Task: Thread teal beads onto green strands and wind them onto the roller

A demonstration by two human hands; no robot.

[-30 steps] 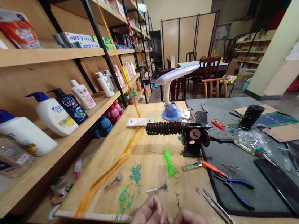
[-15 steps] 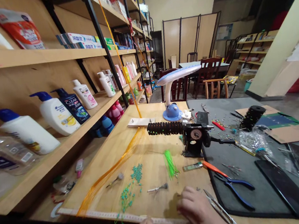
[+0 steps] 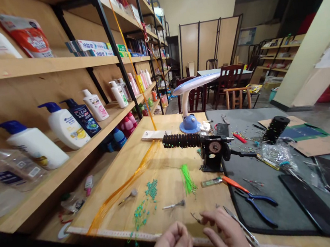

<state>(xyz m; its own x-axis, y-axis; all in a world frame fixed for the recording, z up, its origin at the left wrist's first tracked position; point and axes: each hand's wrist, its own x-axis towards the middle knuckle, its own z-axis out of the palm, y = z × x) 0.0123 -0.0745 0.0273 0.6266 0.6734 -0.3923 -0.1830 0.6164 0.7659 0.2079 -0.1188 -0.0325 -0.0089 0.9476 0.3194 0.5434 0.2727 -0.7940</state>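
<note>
At the table's front edge, my left hand (image 3: 171,246) is closed in a pinch; whatever it holds is too small to make out. To its right, my right hand (image 3: 225,232) has thumb and fingers apart, with its fingertips beside a small metallic piece (image 3: 195,217) on the wood. Scissors (image 3: 240,226) lie along the right side of my right hand. Farther back are a brush-like tool (image 3: 174,205), a bundle of bright green strands (image 3: 187,180), a lighter (image 3: 211,182), and blue-and-orange pliers (image 3: 252,199). Teal beads (image 3: 151,190) lie to the left.
A black clamped device (image 3: 212,151) with a ridged roller stands mid-table. Orange threads (image 3: 124,182) run down the left side. Behind are a blue-white lamp (image 3: 189,122) and a shelf of bottles (image 3: 105,126). On the dark mat (image 3: 263,217) lies a black slab (image 3: 312,205).
My left hand has moved up and right over the table edge, nearer my right hand. My right hand's fingers have spread, and the small metallic piece now shows beside them.
</note>
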